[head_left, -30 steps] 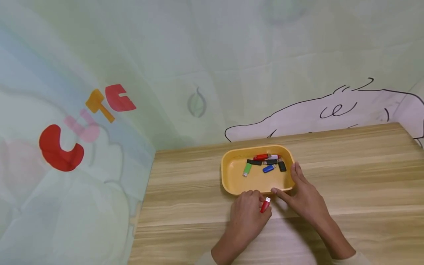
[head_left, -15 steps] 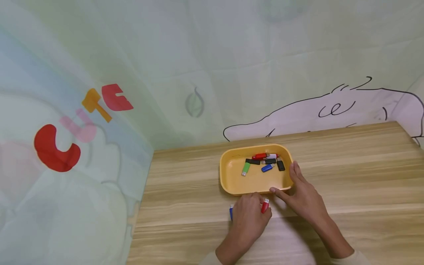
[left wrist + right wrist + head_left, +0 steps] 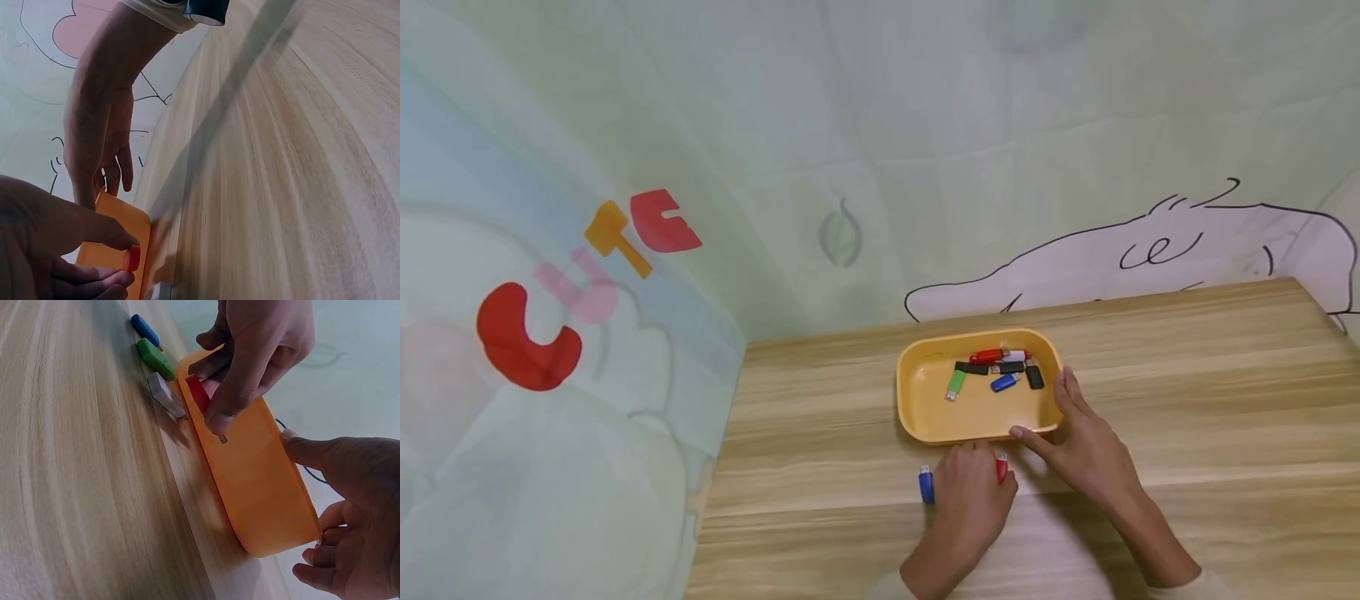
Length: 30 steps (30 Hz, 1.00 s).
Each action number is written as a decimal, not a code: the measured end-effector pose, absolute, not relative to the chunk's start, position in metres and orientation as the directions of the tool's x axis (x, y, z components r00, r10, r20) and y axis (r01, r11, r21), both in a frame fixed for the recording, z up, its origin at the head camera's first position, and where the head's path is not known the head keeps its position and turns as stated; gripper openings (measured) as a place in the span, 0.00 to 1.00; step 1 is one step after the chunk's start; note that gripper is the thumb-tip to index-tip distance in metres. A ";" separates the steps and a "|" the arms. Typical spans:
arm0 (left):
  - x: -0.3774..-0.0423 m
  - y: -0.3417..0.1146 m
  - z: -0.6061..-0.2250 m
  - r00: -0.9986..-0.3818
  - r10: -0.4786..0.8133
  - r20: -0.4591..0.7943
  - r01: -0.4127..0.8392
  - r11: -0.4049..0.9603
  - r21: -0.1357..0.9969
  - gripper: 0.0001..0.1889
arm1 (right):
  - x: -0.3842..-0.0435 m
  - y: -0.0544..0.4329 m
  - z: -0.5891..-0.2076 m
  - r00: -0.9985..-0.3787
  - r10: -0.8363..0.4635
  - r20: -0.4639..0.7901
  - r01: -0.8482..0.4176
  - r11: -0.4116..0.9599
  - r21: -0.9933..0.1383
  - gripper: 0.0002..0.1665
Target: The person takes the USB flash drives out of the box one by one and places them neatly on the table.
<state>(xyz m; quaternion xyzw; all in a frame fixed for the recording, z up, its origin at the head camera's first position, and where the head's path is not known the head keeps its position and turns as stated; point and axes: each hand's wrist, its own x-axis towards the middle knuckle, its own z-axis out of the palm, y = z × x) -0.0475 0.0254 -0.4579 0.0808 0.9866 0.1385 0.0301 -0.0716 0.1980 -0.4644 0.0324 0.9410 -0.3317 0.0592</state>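
My left hand (image 3: 966,500) pinches a red USB flash drive (image 3: 199,394) between thumb and fingers, in front of the yellow plastic container (image 3: 917,417). The drive's metal plug points toward the container's front wall in the right wrist view. My right hand (image 3: 1093,450) holds the container's near right corner, thumb on the front rim and fingers along the right side. On the table by the left hand lies a blue flash drive (image 3: 927,485). Beside it, a green drive (image 3: 156,359) and a white drive (image 3: 165,395) show in the right wrist view; the left hand hides them from the head view.
Inside the container lie several flash drives: a green one (image 3: 956,384), a blue one (image 3: 1005,382), a red one (image 3: 987,356), a white one and some black ones. The wooden table (image 3: 805,442) meets a printed curtain (image 3: 820,208) at the back and left.
My left hand has shifted slightly right and turned, with the red drive now more hidden behind its fingers. The blue drive on the table has come into view. My right hand stays at the container.
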 end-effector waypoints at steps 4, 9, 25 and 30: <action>-0.047 0.028 -0.461 -0.988 0.152 -0.021 0.139 0.948 0.288 0.16 | -0.070 0.199 -0.465 -0.991 0.024 -0.130 0.100 0.783 -0.614 0.69; -0.047 0.030 -0.464 -0.992 0.128 -0.022 0.117 0.953 0.281 0.16 | -0.070 0.199 -0.466 -0.992 0.024 -0.125 0.096 0.781 -0.617 0.69; -0.044 0.043 -0.470 -0.997 0.078 -0.011 0.075 0.979 0.187 0.18 | -0.070 0.196 -0.466 -0.993 0.019 -0.112 0.085 0.778 -0.623 0.69; -0.043 0.046 -0.471 -0.996 0.082 -0.017 0.079 0.986 0.148 0.20 | -0.070 0.197 -0.466 -0.993 0.018 -0.118 0.088 0.778 -0.623 0.69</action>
